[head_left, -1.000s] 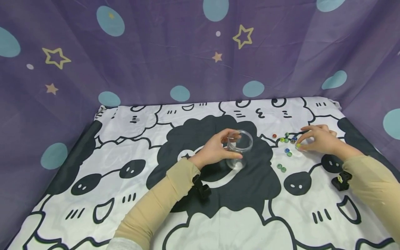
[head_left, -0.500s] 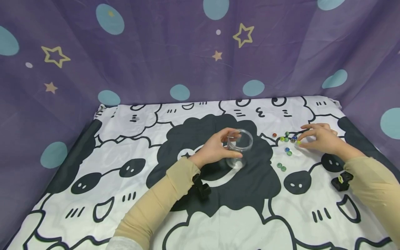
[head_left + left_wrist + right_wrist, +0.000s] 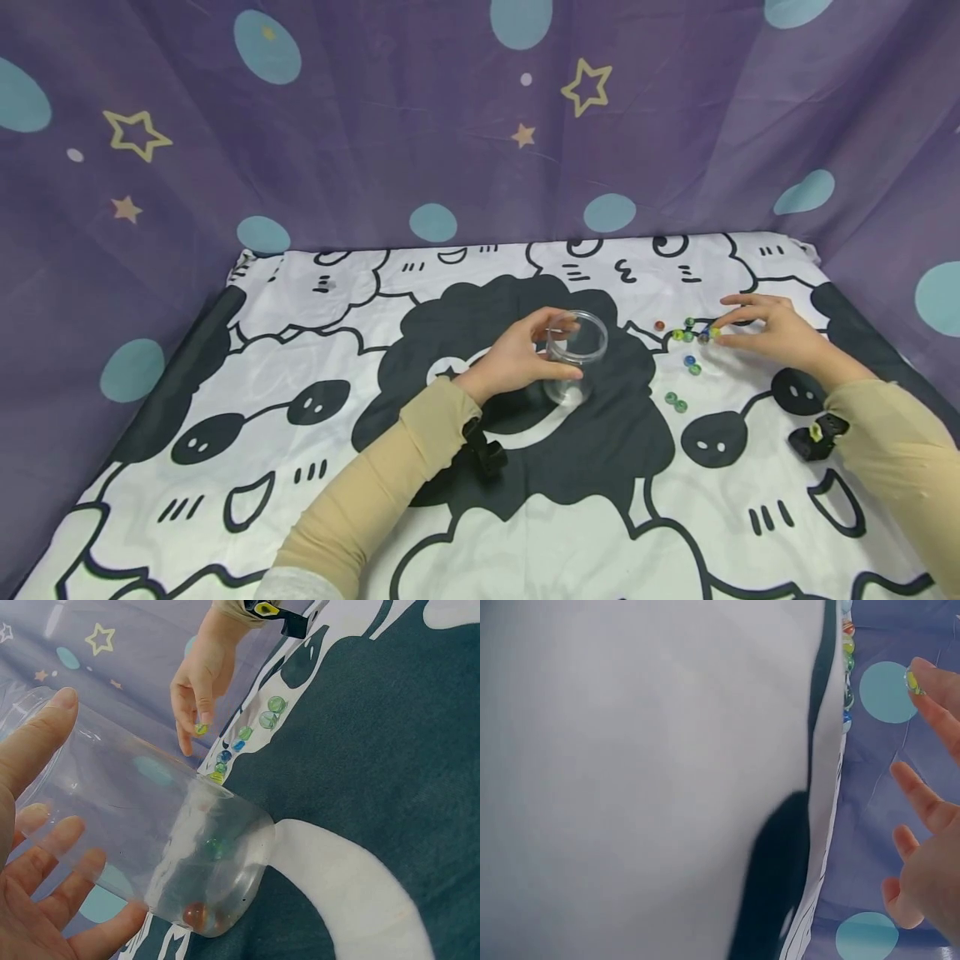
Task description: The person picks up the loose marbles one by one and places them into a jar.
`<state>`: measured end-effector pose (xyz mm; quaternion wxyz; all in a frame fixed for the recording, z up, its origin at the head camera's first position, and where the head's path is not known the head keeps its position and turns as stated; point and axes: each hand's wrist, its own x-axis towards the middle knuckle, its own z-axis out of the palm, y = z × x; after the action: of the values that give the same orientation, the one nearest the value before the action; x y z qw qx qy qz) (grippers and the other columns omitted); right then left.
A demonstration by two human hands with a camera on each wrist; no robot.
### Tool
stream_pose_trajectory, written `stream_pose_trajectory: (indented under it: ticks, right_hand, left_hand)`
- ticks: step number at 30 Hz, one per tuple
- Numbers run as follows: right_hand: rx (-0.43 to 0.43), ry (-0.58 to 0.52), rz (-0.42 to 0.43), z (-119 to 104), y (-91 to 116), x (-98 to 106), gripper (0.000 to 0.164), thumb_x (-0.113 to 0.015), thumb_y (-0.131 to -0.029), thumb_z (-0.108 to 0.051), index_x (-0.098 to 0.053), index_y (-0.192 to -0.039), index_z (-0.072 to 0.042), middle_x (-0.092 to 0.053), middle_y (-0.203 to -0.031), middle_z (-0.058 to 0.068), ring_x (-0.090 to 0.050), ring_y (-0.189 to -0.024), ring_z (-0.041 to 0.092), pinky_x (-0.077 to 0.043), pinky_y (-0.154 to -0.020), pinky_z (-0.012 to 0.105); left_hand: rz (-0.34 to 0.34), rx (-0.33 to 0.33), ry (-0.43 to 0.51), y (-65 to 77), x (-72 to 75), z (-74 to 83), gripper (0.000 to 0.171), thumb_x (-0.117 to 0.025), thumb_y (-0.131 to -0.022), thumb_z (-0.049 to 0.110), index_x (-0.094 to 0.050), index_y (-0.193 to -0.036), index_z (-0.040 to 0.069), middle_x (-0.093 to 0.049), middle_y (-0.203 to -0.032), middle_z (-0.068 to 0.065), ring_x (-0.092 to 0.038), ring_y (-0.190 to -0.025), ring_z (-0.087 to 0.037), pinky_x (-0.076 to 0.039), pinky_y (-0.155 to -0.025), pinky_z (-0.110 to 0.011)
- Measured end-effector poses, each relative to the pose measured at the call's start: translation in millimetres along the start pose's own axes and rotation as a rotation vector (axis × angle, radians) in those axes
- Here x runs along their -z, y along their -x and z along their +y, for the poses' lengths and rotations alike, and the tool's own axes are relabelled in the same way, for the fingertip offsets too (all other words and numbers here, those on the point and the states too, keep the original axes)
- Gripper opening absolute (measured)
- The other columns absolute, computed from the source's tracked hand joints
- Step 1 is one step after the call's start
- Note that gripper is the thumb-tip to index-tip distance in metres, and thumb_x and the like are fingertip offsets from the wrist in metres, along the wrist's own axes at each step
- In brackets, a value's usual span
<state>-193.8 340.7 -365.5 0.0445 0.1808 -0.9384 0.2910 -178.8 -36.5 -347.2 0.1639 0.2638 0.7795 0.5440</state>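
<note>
1. On the worktop (image 3: 540,550), which is covered in a black-and-white print, the head view shows a clear jar (image 3: 590,350) standing near the middle, its open mouth upward. The person's left hand (image 3: 521,354) grasps it from the side, thumb in front and fingers around the back. To the right, the right hand (image 3: 780,333) pinches a yellow-green marble (image 3: 716,332) just beside a small cluster of marbles (image 3: 688,337). A reddish marble (image 3: 659,326) lies a little apart from the cluster; nearer the person are a blue marble (image 3: 690,361) beside a green marble (image 3: 695,370), then a green pair (image 3: 676,402). A purple curtain (image 3: 375,125) with stars and blue spots hangs behind.

2. From the left wrist, the jar appears close up and slanted across the view, the left hand's thumb and fingers spread around it. Near its base, a reddish-brown ball (image 3: 196,914) and a green ball (image 3: 216,847) show through the wall; whether they are inside or behind cannot be told. Beyond, the right hand holds its marble at the fingertips.

3. From the right wrist, the yellow-green marble sits pinched at the right hand's fingertips, the other fingers spread apart.
</note>
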Motion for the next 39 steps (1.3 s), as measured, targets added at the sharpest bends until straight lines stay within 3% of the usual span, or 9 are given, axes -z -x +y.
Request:
stream_pose_trajectory:
  ticks: [9, 11, 17, 21, 27, 39]
  right_hand:
    - [-0.066, -0.110, 0.009, -9, 2, 0, 0.024, -0.073, -0.081, -0.008, -0.068, -0.099, 0.007, -0.049, -0.128, 0.031, -0.037, -0.121, 0.053, -0.029, -0.096, 0.067]
    - [-0.076, -0.125, 0.009, -12, 2, 0, 0.025, -0.073, -0.082, -0.010, -0.068, -0.099, 0.007, -0.048, -0.130, 0.030, -0.034, -0.123, 0.053, -0.025, -0.098, 0.068]
    - [-0.043, -0.135, 0.043, -19, 1, -3, 0.021, -0.074, -0.081, -0.009, -0.069, -0.097, 0.004, -0.050, -0.128, 0.026, -0.037, -0.122, 0.047, -0.018, -0.106, 0.066]
    - [-0.031, -0.139, 0.053, -25, 0, -4, 0.020, -0.073, -0.082, -0.010, -0.070, -0.097, 0.002, -0.051, -0.127, 0.022, -0.039, -0.120, 0.043, -0.025, -0.104, 0.063]
    - [-0.054, -0.146, 0.054, -43, -1, -2, 0.022, -0.073, -0.082, -0.013, -0.071, -0.099, 0.002, -0.050, -0.130, 0.020, -0.036, -0.125, 0.041, -0.022, -0.106, 0.062]
    - [-0.003, -0.177, 0.077, -79, -2, 0, 0.018, -0.075, -0.079, -0.009, -0.072, -0.095, -0.002, -0.050, -0.131, 0.012, -0.030, -0.130, 0.037, -0.026, -0.101, 0.063]
  left_hand:
    - [0.001, 0.017, 0.003, -0.2, -1.0, -0.4, 0.067, -0.079, -0.077, 0.011, -0.046, -0.136, 0.011, -0.052, -0.137, -0.012, -0.048, -0.126, -0.026, -0.048, -0.100, -0.033]
    - [0.002, 0.018, 0.004, -0.1, -1.3, -0.6, 0.067, -0.079, -0.077, 0.011, -0.047, -0.135, 0.013, -0.052, -0.137, -0.012, -0.049, -0.126, -0.025, -0.048, -0.100, -0.033]
    - [0.000, 0.012, 0.009, 0.4, -1.6, -0.7, 0.067, -0.079, -0.077, 0.010, -0.047, -0.135, 0.012, -0.052, -0.137, -0.013, -0.048, -0.126, -0.026, -0.048, -0.100, -0.033]
    - [0.004, 0.015, 0.014, 0.1, -2.2, -0.9, 0.067, -0.080, -0.076, 0.010, -0.047, -0.135, 0.012, -0.053, -0.136, -0.012, -0.048, -0.126, -0.027, -0.048, -0.100, -0.035]
    - [0.014, 0.019, 0.004, -0.2, -2.2, 0.1, 0.067, -0.081, -0.075, 0.011, -0.048, -0.134, 0.013, -0.054, -0.135, -0.009, -0.050, -0.124, -0.022, -0.049, -0.099, -0.033]
    - [0.006, 0.014, 0.009, 0.0, -0.6, 0.7, 0.067, -0.080, -0.076, 0.011, -0.047, -0.135, 0.013, -0.052, -0.136, -0.012, -0.048, -0.126, -0.026, -0.048, -0.100, -0.032]
